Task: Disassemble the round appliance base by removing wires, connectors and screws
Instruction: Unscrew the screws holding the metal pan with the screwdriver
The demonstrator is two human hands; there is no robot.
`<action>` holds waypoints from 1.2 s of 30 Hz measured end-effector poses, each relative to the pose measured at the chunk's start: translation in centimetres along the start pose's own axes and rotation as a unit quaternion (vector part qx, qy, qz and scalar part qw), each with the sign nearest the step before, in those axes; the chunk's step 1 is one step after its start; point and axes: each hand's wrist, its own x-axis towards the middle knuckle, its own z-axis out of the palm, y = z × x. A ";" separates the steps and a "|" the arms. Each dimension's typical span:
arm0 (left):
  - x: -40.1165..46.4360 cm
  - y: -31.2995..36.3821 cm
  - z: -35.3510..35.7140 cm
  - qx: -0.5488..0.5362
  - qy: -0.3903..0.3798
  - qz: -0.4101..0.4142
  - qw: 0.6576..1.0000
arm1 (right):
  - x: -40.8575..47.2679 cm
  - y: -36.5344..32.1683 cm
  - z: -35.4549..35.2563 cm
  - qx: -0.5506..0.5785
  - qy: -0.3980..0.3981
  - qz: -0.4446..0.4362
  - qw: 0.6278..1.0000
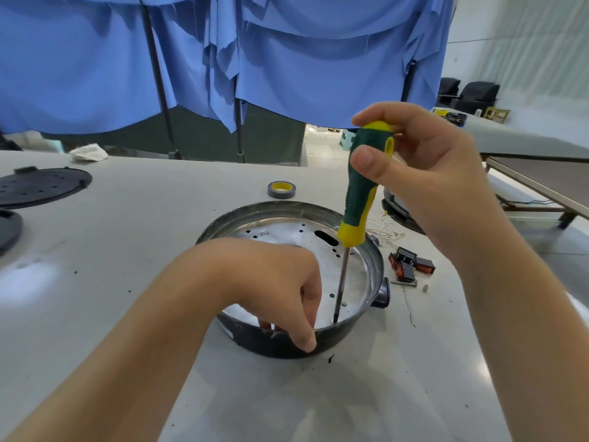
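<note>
The round appliance base (280, 215), a dark shell with a shiny perforated metal floor, sits open side up in the middle of the table. My left hand (277, 282) grips its near rim, fingers inside and thumb on the outer wall. My right hand (420, 173) holds a green and yellow screwdriver (361, 189) by the top of its handle, almost upright. The tip of the shaft rests on the metal floor near the front rim, beside a small screw (344, 304).
Red and black switch parts (411, 264), thin loose wires (387, 231) and small fasteners lie right of the base. A tape roll (281, 189) sits behind it. Black round covers (41, 186) lie far left. Another appliance part (398, 212) is partly hidden behind my right hand.
</note>
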 end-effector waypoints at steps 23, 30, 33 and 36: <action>0.1 0.1 0.0 0.006 -0.002 0.005 1.000 | -0.1 -0.8 -1.3 -0.010 0.008 -0.015 1.000; 0.1 0.0 -0.1 0.007 -0.005 0.006 1.000 | -0.1 -0.7 -2.2 0.044 -0.080 0.009 0.996; 0.1 0.0 -0.1 0.004 -0.006 0.005 1.000 | -0.1 -0.8 -1.4 0.016 -0.052 0.008 0.998; 0.1 0.0 0.0 -0.003 -0.006 0.004 1.000 | 0.0 -0.9 -0.6 -0.036 -0.015 -0.002 0.999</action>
